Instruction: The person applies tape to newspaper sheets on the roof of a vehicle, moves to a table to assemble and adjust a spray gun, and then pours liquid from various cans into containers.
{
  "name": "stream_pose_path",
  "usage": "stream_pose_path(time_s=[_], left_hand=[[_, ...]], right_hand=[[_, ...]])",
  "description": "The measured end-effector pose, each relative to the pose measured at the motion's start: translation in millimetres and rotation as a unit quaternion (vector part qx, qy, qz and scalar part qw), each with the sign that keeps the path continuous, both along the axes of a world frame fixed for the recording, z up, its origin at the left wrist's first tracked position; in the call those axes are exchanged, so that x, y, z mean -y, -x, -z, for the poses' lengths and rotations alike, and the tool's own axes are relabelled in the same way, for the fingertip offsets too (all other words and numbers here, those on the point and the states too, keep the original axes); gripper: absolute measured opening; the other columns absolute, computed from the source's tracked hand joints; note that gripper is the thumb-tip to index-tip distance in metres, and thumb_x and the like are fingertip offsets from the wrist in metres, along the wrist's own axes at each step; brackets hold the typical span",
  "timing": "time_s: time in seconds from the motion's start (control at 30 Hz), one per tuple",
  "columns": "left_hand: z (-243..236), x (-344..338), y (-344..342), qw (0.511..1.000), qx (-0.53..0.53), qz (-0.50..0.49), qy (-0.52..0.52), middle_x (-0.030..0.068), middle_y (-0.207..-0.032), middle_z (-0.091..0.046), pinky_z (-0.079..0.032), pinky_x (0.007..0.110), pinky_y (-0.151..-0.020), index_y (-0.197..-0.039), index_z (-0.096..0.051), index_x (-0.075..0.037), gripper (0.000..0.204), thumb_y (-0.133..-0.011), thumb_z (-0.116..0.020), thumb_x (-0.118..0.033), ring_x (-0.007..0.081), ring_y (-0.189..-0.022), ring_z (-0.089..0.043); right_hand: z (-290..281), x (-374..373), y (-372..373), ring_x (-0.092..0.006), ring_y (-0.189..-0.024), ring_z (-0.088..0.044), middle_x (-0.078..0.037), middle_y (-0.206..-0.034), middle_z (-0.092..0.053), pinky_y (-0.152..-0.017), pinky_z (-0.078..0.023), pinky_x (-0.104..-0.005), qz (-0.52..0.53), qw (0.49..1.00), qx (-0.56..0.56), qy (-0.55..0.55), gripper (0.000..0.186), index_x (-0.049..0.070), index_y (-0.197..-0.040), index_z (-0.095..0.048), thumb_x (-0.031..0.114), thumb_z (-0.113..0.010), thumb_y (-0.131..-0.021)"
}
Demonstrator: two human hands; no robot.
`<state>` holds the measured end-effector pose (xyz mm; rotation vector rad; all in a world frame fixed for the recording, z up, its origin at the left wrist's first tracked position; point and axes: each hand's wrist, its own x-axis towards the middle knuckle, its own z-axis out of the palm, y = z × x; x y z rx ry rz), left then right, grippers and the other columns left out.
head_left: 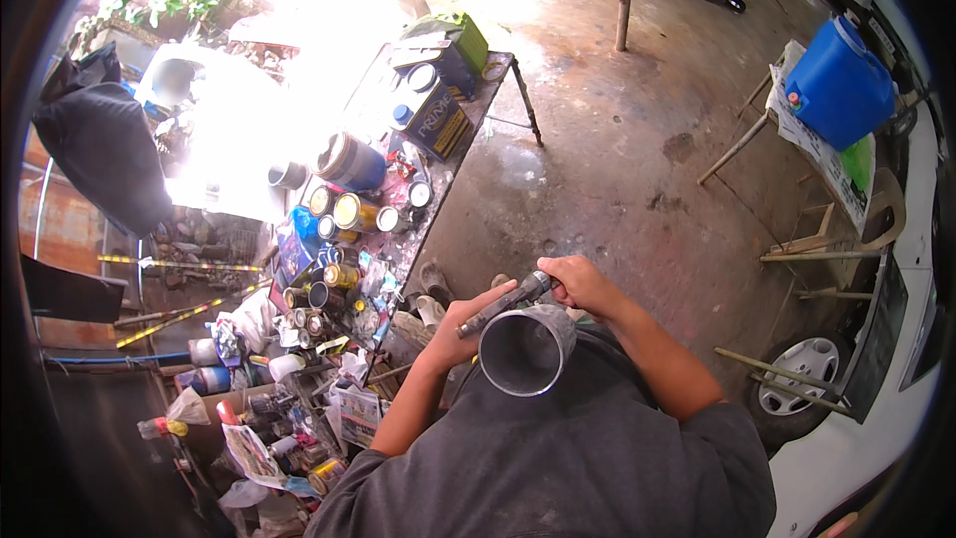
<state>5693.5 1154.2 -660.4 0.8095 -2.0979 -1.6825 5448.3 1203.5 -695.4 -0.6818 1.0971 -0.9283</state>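
Close in front of my dark shirt I hold a metal spray gun [498, 309] with a round grey cup [551, 334]. The cup's wide mouth faces up, and its inside looks grey and stained. My left hand [474, 315] is closed around the gun's left part, fingers along its far side. At the other end, my right hand [575, 285] grips near the ridged fitting, thumb on top. The palm sides of both hands are hidden, and so is the underside of the gun.
Left of me, a cluttered table [438, 201] bears several paint cans [351, 210] and a dark rectangular tin [431, 120]. A blue jerrycan [841, 80] stands on a paper-covered stand at the right. Beside it are a chair [881, 209] and a white car [846, 468].
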Motion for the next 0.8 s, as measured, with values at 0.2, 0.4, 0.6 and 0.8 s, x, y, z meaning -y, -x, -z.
stream_pose_path(time_s=[0.2,0.4,0.6,0.8], left_hand=[[29,7,-19,0.998,-0.04,-0.042,0.036,0.0144,-0.119,-0.07,-0.049,0.03,-0.091,-0.143,-0.049,-0.001,0.059,-0.088,-0.069,-0.009,0.0157,-0.102,-0.067],[81,17,-67,0.975,-0.023,-0.219,-0.025,0.0154,-0.136,-0.056,-0.038,0.037,-0.108,-0.141,-0.053,-0.005,0.051,-0.092,-0.064,-0.012,0.024,-0.131,-0.05],[122,60,-128,0.919,-0.027,-0.377,-0.112,0.0092,-0.135,-0.056,-0.04,0.036,-0.106,-0.147,-0.047,-0.012,0.052,-0.099,-0.061,-0.023,0.0225,-0.123,-0.054],[186,93,-207,0.741,-0.036,-0.61,-0.278,0.0072,-0.101,-0.067,-0.06,0.03,-0.067,-0.121,-0.057,-0.005,0.036,-0.099,-0.06,-0.033,0.0124,-0.095,-0.064]], right_hand=[[18,29,-10,-0.0084,-0.047,-0.046,0.001,-0.062,-0.054,-0.045,-0.036,-0.0234,-0.03,0.996,0.016,-0.082,0.042,0.006,-0.078,-0.061,0.039,-0.051,-0.101],[102,61,-7,-0.0098,-0.057,-0.058,-0.005,-0.072,-0.062,-0.051,-0.046,-0.024,-0.017,0.986,-0.135,-0.099,0.048,0.002,-0.098,-0.065,0.047,-0.049,-0.101],[289,-6,40,-0.031,-0.123,-0.058,-0.028,-0.125,-0.063,-0.101,-0.043,-0.041,-0.218,0.879,-0.399,-0.146,0.062,-0.007,-0.124,-0.061,0.048,-0.044,-0.101],[171,66,-59,-0.0299,-0.132,-0.05,-0.026,-0.138,-0.055,-0.107,-0.039,-0.0402,-0.145,0.942,-0.18,-0.243,0.072,-0.008,-0.134,-0.054,0.054,-0.039,-0.102]])
